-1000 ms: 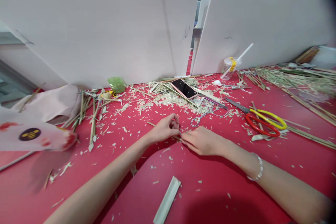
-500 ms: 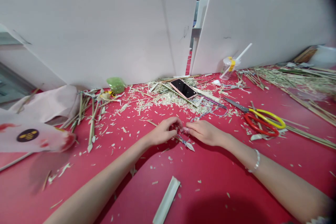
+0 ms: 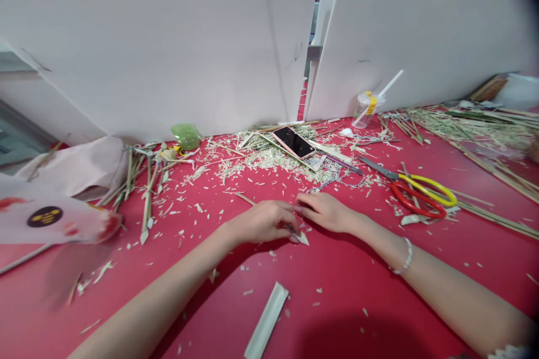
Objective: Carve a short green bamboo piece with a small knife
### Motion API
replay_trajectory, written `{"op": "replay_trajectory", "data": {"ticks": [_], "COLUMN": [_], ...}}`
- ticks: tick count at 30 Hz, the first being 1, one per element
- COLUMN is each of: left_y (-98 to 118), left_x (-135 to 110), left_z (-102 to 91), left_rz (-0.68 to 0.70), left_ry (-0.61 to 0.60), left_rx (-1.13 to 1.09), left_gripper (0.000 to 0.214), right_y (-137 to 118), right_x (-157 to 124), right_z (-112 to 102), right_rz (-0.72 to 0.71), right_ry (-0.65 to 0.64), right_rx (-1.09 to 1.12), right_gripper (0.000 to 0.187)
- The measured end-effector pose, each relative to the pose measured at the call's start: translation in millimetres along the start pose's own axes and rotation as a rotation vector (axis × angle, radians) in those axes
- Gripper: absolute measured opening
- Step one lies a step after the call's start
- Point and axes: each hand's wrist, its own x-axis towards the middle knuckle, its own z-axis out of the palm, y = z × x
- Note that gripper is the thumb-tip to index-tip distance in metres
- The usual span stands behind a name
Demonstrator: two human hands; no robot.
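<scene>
My left hand (image 3: pixel 267 221) is closed around a thin plant stalk (image 3: pixel 244 198). One end of the stalk sticks out past the knuckles. At the other end a pale, pointed tip (image 3: pixel 303 239) shows below my fingers. Close beside it, my right hand (image 3: pixel 326 212) has its fingers bent together in a pinch, nearly touching the left. What those fingers pinch is too small to make out. A smartphone (image 3: pixel 293 142) lies on plant shavings beyond my hands. Nearer me is a pale, trough-shaped strip (image 3: pixel 267 320).
Scissors (image 3: pixel 421 193) with red and yellow handles lie at right, near long stalks (image 3: pixel 497 219). A plastic cup (image 3: pixel 365 109) with a straw stands at the back before white boards (image 3: pixel 189 50). Tied stalk bundles (image 3: pixel 147 202) and a printed bag (image 3: pixel 54 213) are at left.
My left hand has shifted slightly right and down along the stalk, now covering the part near the pale tip. My right hand stays close by, its fingers a little more curled.
</scene>
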Motion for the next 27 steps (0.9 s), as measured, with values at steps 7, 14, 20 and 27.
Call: {"op": "replay_trajectory", "data": {"ticks": [7, 14, 20, 27], "left_y": [-13.4, -18.8, -15.9, -14.5], "left_x": [-2.0, 0.1, 0.2, 2.2], "left_z": [3.1, 1.2, -0.1, 4.7], "left_rz": [-0.007, -0.085, -0.106, -0.139], "left_ry": [0.064, 0.226, 0.126, 0.120], "left_rx": [-0.138, -0.263, -0.205, -0.232], "left_gripper": [0.009, 0.016, 0.027, 0.019], "right_y": [-0.4, 0.0, 0.2, -0.9], "right_x": [0.5, 0.9, 1.7, 1.6], "right_z": [1.6, 3.0, 3.4, 3.5], "right_rz": [-0.003, 0.019, 0.027, 0.039], "right_ry": [0.008, 0.020, 0.019, 0.031], "right_rx": [-0.003, -0.014, 0.007, 0.013], "right_gripper": [0.020, 0.018, 0.014, 0.015]}}
